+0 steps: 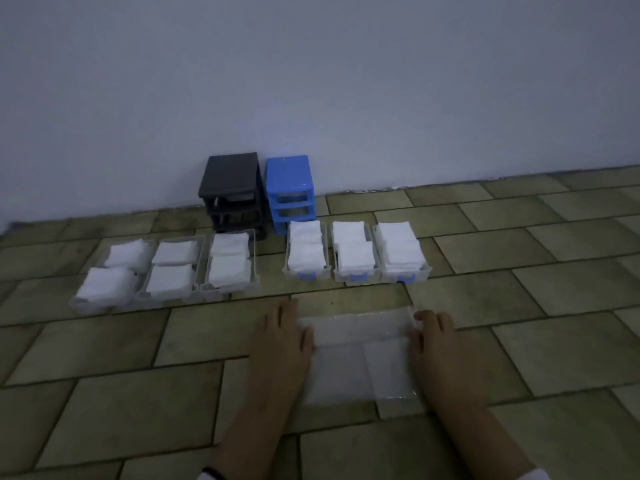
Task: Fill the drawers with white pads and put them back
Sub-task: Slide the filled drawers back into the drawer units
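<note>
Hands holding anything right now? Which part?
Both hands, left and right, touch the clear plastic bag at its left and right edges; whether they grip it cannot be told.

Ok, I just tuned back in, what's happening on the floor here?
A person kneels over a tiled floor with both hands on a clear plastic bag: the left hand rests on its left edge, the right hand on its right edge. Six clear drawers sit in a row, all holding white pads: three plain ones at left, three with blue handles at right. None is back yet in the black frame or the blue frame by the wall.
</note>
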